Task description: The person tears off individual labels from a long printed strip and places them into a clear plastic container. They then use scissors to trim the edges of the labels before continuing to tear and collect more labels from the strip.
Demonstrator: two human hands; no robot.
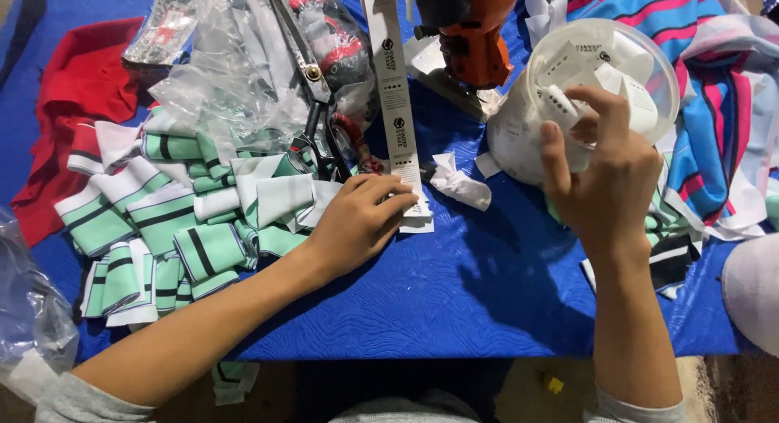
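My left hand (357, 220) lay flat, fingers pinning the white label strip (395, 98) to the blue cloth (454, 293) beside the striped collar pieces (170, 220); I kept that pressure even. My right hand (604, 176) pinched one small tag (560, 103) from the clear tub (600, 90), lightly.

A bench (454, 293) covered in quilted bright-blue fabric fills almost the whole view. Below its front edge a strip of dim, brownish floor (527, 390) shows, with a small yellow scrap (554, 384) lying on it. The light is even and soft, casting faint shadows on the blue cover.
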